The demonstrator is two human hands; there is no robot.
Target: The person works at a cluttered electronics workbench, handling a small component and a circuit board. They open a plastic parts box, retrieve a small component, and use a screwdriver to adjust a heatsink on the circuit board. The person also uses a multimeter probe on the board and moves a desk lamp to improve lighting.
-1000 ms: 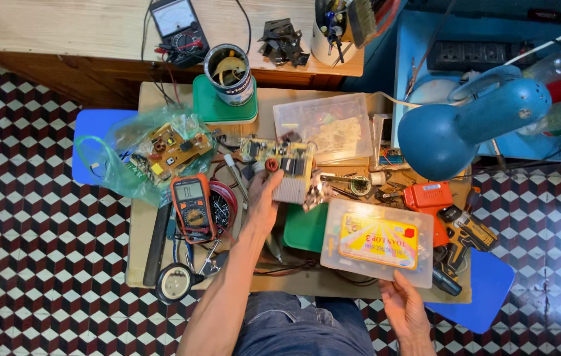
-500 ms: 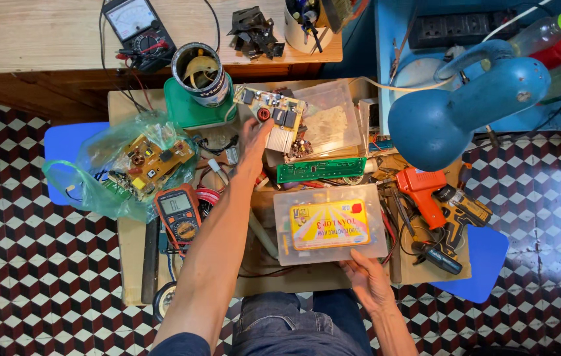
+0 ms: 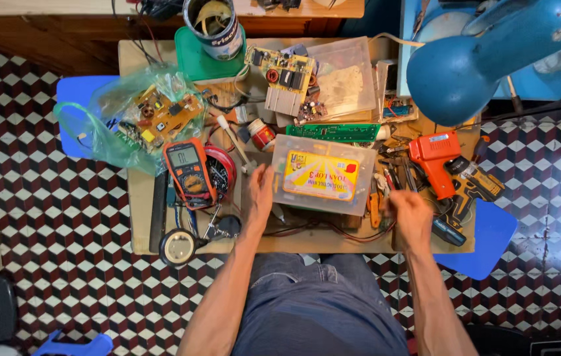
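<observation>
The wooden worktable [image 3: 136,198] fills mid-frame, cluttered edge to edge, w/ checkered floor all round. The blue desk lamp [image 3: 485,53] hangs over the table's 2 o'clock corner. A green plastic bag [image 3: 105,135] holding a yellow circuit board sits at 10 o'clock. At centre lies the clear plastic box [image 3: 323,175] w/ a yellow label, long axis running 9-to-3, lid side up, flat on the table.

Left hand [image 3: 260,188] sits just at the box's 9 o'clock end, fingers spread & pointing to 12, touching or all but touching that short edge; not closed on anything. Right hand [image 3: 409,214] is off the box's 4 o'clock corner, loosely curled near the small tools there; can't tell if it grasps 1 of them or is bare. So the box lies between the 2 hands, left nearer.

Room: at the box's 12 o'clock a green circuit strip [image 3: 333,132] crowds the far long edge; an orange multimeter [image 3: 190,173] lies past the left hand at 9; the orange drill [image 3: 435,161] & tools block 3 o'clock. The near edge at 6 has only wires, then the person's lap.
</observation>
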